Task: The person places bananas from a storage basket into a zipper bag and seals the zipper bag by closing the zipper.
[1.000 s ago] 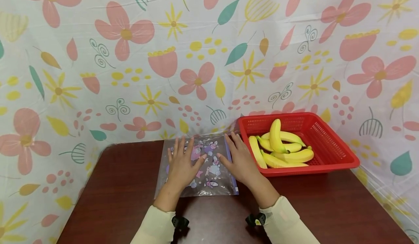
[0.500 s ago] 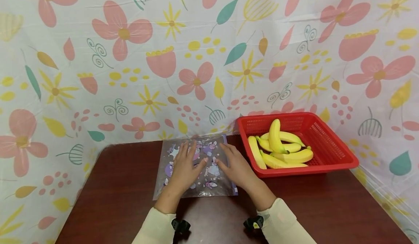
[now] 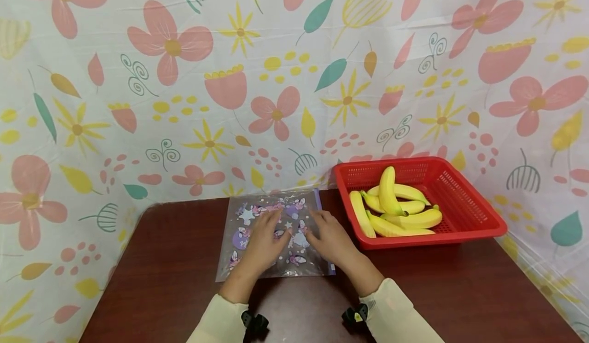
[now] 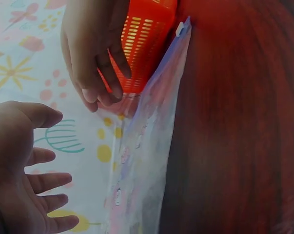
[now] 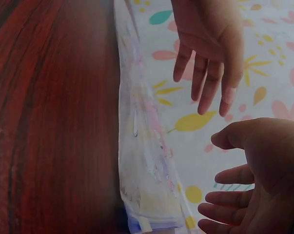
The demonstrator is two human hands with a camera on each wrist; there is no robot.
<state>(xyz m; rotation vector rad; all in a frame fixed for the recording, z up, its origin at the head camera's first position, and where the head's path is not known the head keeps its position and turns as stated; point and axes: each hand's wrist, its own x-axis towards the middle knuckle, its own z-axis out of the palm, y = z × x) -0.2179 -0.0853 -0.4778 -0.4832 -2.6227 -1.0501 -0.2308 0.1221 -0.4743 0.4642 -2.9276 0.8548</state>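
Note:
A clear zip bag point(image 3: 232, 261) printed with purple and pink cartoon figures lies flat on the dark wooden table. Its purple zip edge is on the right, with a white slider point(image 4: 180, 29) at the near corner. Above the bag's left half is my left hand point(image 3: 263, 243), fingers relaxed and holding nothing. My right hand point(image 3: 335, 238) hovers over the zip edge, also holding nothing. Both wrist views show the hands raised off the bag, fingers loosely spread and palms partly facing each other.
At the right stands a red plastic basket point(image 3: 469, 200) with several yellow bananas point(image 3: 388, 192) in it. Behind the dark table point(image 3: 175, 261) hangs a white cloth point(image 3: 276, 41) printed with flowers and leaves.
Both hands have drawn back a little towards me and their fingers have relaxed from a flatter spread. The bag and the basket of bananas stay in place.

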